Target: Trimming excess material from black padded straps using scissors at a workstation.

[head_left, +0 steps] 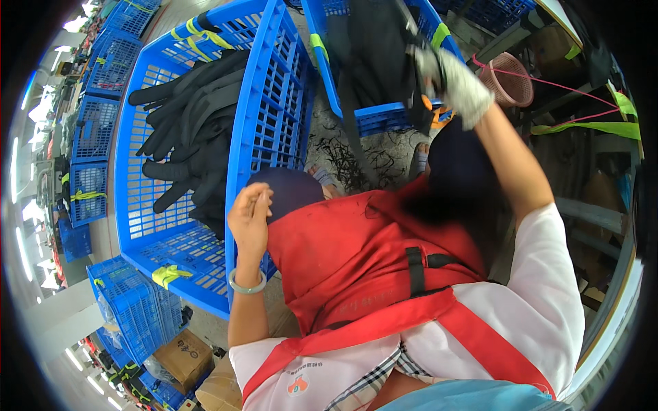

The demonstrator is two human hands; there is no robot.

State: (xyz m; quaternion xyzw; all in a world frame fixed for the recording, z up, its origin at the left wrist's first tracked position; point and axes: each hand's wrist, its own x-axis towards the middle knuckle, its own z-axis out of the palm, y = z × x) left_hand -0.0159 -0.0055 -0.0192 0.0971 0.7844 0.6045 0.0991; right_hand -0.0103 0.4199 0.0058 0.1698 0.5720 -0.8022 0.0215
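Two blue crates [251, 113] stand close, probably for easy reach: my gloved right hand [458, 83] curls by black pieces [377, 55] in the front crate [375, 125] (grip unclear); my left hand [249, 216], loosely curled, looks empty.

A: What does the left crate [263, 89] hold?
B: A heap of strips [185, 123], lying against its right wall.
A: What stands right of it?
B: A second crate [332, 85], with more strips [370, 55] inside, one hanging over the near wall toward the floor [322, 145]. Scraps [343, 164] lie on that floor, just right of the left crate. Farther right sits a basket [510, 79].
A: And left?
B: A row of crates [92, 130]. Stacked crates [140, 308] and a carton [184, 359] stand on its near side.
A: The hands?
B: Left hand [249, 216] by its right wall; right hand [459, 85] well to its right, at the second crate.
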